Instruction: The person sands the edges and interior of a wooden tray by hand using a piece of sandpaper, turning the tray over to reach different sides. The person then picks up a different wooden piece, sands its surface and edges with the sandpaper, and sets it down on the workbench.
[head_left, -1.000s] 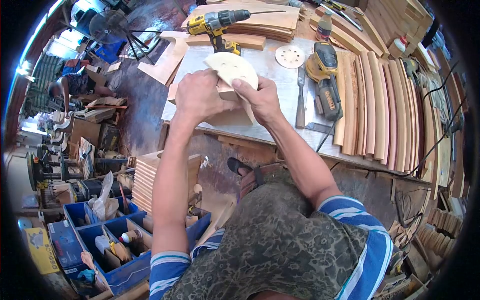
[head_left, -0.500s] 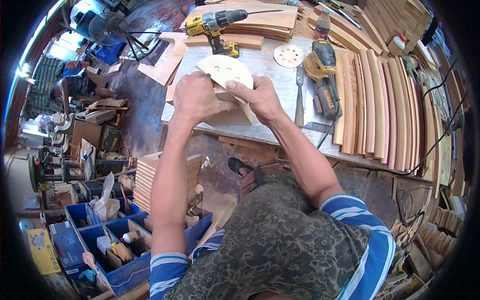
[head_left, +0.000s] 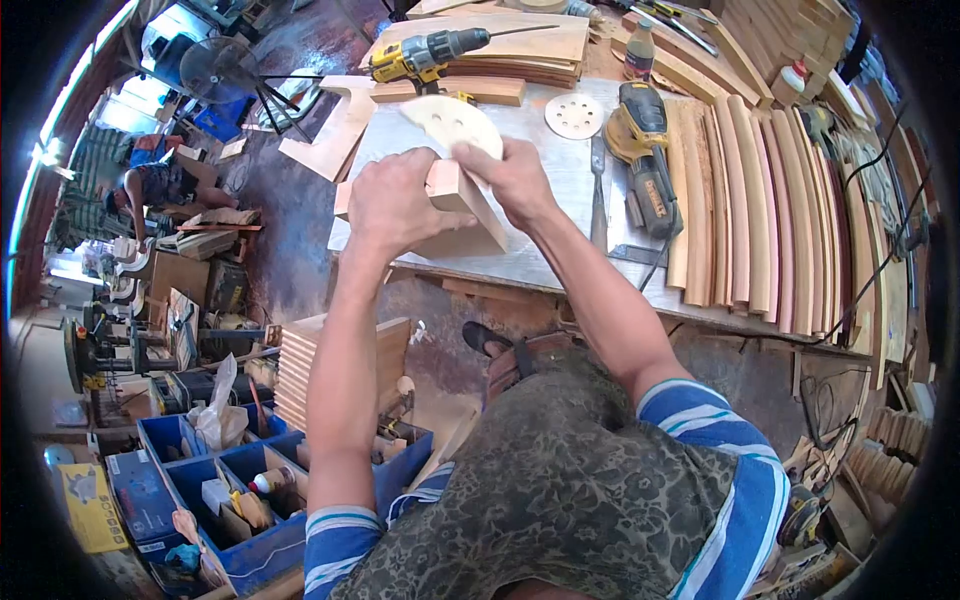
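The perforated sanding disc (head_left: 457,121) has been shifted away, uncovering more of the wooden block (head_left: 465,240). In the head view, the block is held near the edge of the counter (head_left: 560,180) by the left hand (head_left: 393,200), curled over it; the disc appears pinched by the nearly closed right hand (head_left: 517,182), though that grip is blurred.

I get a pale cream disc (head_left: 462,122) above a light tan wooden block (head_left: 480,215). The bench (head_left: 570,178) reads whitish grey to me; the drill (head_left: 420,55) is yellow, black and grey, the sander (head_left: 642,125) yellow and black. I see a dark olive apron (head_left: 560,480) with paler flowers, blue sleeves (head_left: 700,420) striped white, and a blue divided crate (head_left: 265,558).
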